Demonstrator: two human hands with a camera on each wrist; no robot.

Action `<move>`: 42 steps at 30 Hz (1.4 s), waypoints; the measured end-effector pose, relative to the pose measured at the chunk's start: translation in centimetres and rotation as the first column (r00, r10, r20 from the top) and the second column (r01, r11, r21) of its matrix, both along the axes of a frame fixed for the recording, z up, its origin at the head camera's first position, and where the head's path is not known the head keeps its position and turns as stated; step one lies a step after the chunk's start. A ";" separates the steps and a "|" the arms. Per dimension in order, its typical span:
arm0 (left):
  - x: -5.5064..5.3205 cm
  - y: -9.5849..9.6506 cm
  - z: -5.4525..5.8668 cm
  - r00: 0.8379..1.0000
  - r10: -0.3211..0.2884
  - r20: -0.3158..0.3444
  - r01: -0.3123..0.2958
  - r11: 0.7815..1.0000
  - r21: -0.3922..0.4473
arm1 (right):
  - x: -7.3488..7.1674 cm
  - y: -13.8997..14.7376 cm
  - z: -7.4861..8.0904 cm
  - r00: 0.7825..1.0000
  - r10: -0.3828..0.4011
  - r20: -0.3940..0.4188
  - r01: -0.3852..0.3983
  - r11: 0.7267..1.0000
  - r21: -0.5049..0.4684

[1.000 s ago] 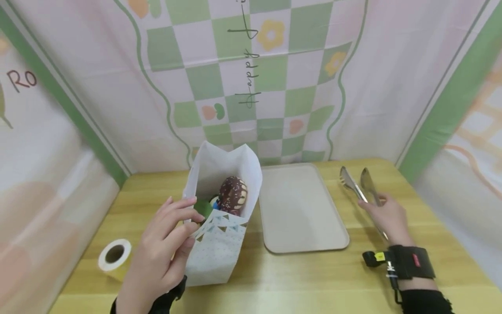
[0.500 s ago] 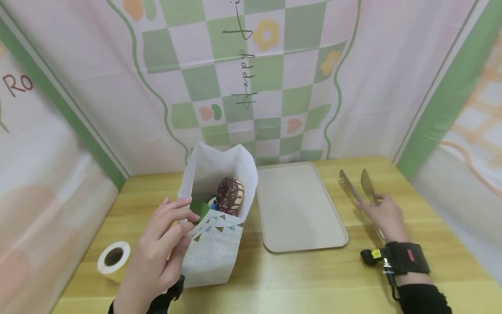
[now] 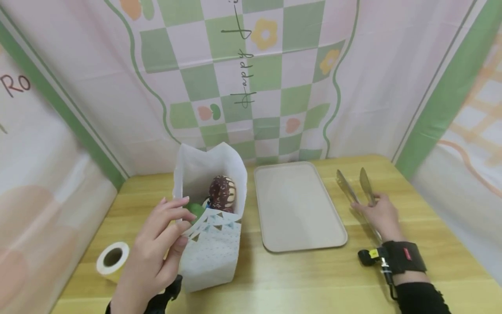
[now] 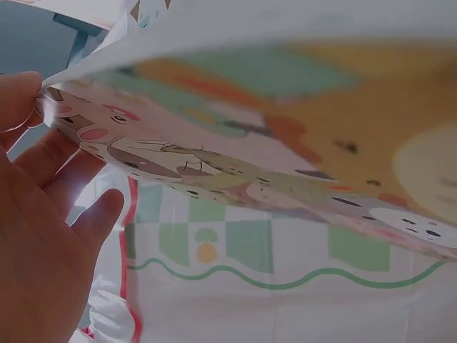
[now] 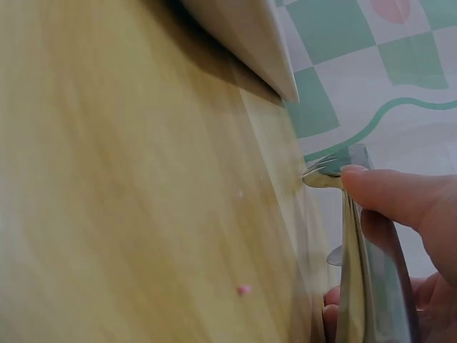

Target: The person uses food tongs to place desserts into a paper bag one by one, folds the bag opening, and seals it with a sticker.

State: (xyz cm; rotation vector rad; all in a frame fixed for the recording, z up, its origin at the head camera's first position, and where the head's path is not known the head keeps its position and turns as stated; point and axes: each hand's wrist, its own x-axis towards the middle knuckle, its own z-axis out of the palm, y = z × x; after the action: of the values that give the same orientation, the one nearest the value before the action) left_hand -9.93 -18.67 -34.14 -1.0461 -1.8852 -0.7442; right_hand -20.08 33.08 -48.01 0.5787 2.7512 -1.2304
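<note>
A white paper bag (image 3: 213, 257) with a pennant pattern stands open-topped on the left half of the table. Inside it lie a chocolate-iced doughnut (image 3: 222, 192) and something green (image 3: 197, 211); a bit of blue shows between them. My left hand (image 3: 157, 248) pinches the bag's left rim, and in the left wrist view the fingers hold the corner of the printed paper bag (image 4: 178, 153). Over on the right, my right hand (image 3: 381, 217) grips metal tongs (image 3: 347, 185), their tips spread apart and pointing away. Close up, the right thumb presses along one arm of the tongs (image 5: 389, 279).
A beige tray (image 3: 300, 207) lies between the bag and the tongs. At the left, a roll of white labels or tape (image 3: 112, 258) stands on the wooden table (image 3: 298, 279). A patterned curtain (image 3: 270, 83) hangs behind the far edge.
The bag has shifted and turned slightly left, away from the tray, with my left hand at its rim. My right hand keeps its grip on the tongs, nearly in place.
</note>
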 end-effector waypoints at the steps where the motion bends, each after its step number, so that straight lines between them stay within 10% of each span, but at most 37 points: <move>1: 0.0 0.0 0.0 1.000 -0.002 0.001 0.002 1.000 0.000 | 0.0 0.0 0.0 1.000 0.002 0.002 -0.002 1.000 -0.003; 16: -0.1 0.2 0.2 0.999 0.032 0.004 -0.032 0.999 -0.017 | 0.3 0.0 2.2 0.987 -0.067 -0.149 0.069 0.998 0.009; 27: 0.2 -0.2 0.0 0.997 0.082 0.000 -0.082 0.997 0.007 | 2.8 -11.0 9.1 0.848 0.137 -0.512 -0.241 0.960 -0.143; 31: 0.6 -0.2 0.3 0.992 0.124 -0.002 -0.124 0.992 -0.012 | 1.3 -15.8 9.9 0.775 0.247 -0.581 -0.458 0.854 -0.248; 36: 1.8 0.4 1.1 0.980 0.200 -0.008 -0.201 0.978 -0.050 | -2.4 -21.7 10.1 0.689 0.414 -0.595 -0.696 0.608 -0.383; 42: 3.7 2.5 1.1 0.899 0.438 0.016 -0.433 0.893 -0.122 | -6.2 -27.1 10.8 0.640 0.568 -0.517 -0.767 0.428 -0.478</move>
State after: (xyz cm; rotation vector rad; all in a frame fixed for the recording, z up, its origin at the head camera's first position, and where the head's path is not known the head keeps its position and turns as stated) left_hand -6.21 -16.13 -33.07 -0.6358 -2.1191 -0.3997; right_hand -26.29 5.97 -37.22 -0.7858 1.9887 -1.9248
